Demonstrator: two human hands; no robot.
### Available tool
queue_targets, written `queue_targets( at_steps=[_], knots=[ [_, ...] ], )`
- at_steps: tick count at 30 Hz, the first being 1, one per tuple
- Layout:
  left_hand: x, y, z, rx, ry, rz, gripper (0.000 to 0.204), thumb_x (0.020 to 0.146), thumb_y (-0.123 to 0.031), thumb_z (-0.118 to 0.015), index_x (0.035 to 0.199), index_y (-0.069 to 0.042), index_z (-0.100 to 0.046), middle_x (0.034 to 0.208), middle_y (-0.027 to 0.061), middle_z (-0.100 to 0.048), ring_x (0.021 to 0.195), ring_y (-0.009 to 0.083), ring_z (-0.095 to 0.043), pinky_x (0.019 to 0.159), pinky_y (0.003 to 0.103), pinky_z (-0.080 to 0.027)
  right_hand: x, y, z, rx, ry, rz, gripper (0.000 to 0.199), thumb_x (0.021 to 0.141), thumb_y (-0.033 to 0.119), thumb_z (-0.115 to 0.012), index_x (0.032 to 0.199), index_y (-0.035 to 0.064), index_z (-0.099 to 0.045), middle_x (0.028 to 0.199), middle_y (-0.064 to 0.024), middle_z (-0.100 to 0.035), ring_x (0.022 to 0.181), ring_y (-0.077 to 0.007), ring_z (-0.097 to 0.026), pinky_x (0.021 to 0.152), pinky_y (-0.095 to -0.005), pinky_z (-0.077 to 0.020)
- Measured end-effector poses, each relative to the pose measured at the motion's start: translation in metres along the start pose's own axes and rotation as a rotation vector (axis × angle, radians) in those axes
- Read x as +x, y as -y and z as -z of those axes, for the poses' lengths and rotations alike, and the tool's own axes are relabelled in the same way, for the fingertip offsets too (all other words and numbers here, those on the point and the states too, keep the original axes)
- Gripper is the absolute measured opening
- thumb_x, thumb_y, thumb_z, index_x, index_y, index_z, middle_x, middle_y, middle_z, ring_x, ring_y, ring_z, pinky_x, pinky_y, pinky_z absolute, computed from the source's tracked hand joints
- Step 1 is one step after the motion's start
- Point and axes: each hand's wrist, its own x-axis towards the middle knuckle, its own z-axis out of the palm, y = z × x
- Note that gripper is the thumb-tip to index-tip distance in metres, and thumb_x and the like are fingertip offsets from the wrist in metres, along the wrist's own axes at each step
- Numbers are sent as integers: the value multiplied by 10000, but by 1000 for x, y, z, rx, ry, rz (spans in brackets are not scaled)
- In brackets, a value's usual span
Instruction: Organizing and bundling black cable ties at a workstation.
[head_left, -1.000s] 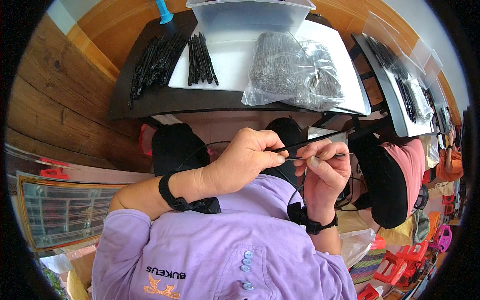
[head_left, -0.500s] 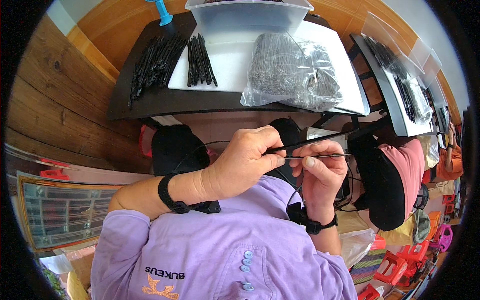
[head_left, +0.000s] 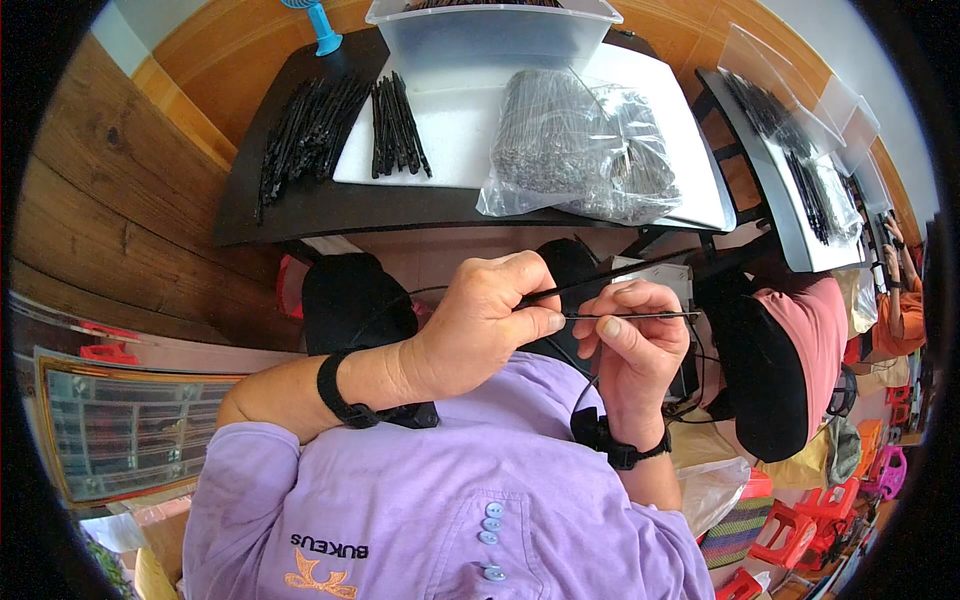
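Note:
Above my lap, my left hand [head_left: 490, 308] is closed on a thin black rod [head_left: 592, 280] that slants up to the right. Its thumb and fingers also meet the near end of a thin dark wire-like piece [head_left: 668, 315]. My right hand [head_left: 636, 335] pinches this piece between thumb and fingers, and its tip sticks out to the right. The two hands are close together but apart. Beyond them on the table lie bundles of black rods [head_left: 400, 125] and a clear plastic bag [head_left: 575, 145] packed with thin, dark, wire-like pieces.
A white board [head_left: 460, 110] lies on the dark table [head_left: 400, 208], with a translucent bin [head_left: 490, 40] at the back. A small blue fan [head_left: 325, 30] stands at far left. A person in pink [head_left: 805, 330] sits close on my right. Red stools [head_left: 785, 535] stand behind.
Both hands have shifted very slightly left. The black rod and the thin piece are still held the same way.

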Motion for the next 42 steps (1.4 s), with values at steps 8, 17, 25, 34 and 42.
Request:
queue_targets(
  at_steps=[8, 17, 25, 34, 42],
  knots=[
    [0, 4, -3, -56, 44, 21, 130, 789, -10, -728, 818, 3, -602, 772, 32, -565, 709, 85, -541, 614, 251, -435, 1, 1, -1, -9, 53, -10, 208, 770, -97, -667, 957, -40, -594, 906, -191, -636, 744, -261, -683, 558, -315, -594],
    [1, 5, 0, -90, 73, 92, 105, 825, -28, -718, 833, -3, -616, 789, -7, -567, 685, 55, -514, 581, 234, -416, 0, 3, 0, -70, 44, -36, 171, 772, -96, -659, 927, -56, -597, 917, -184, -621, 774, -269, -685, 581, -312, -599],
    [1, 14, -6, -148, 85, 27, 110, 840, -38, -705, 822, -13, -600, 750, -17, -553, 649, 35, -485, 547, 220, -385, 1, 1, 3, -101, 81, -3, 157, 772, -95, -677, 901, -53, -599, 898, -178, -608, 733, -226, -651, 569, -286, -570],
    [4, 8, 1, -242, 106, 218, 109, 825, -32, -714, 804, -21, -608, 725, -27, -575, 625, 35, -491, 535, 225, -395, 1, 2, 3, -105, 70, -24, 143, 780, -100, -672, 894, -52, -600, 892, -190, -618, 732, -232, -651, 596, -302, -589],
    [7, 11, -1, -294, 167, 285, 83, 856, -54, -682, 827, -24, -611, 737, -10, -618, 636, 27, -500, 531, 211, -381, -2, 2, 7, -68, 58, -44, 116, 785, -108, -648, 875, -53, -599, 877, -207, -635, 755, -257, -672, 610, -315, -597]
  ],
)
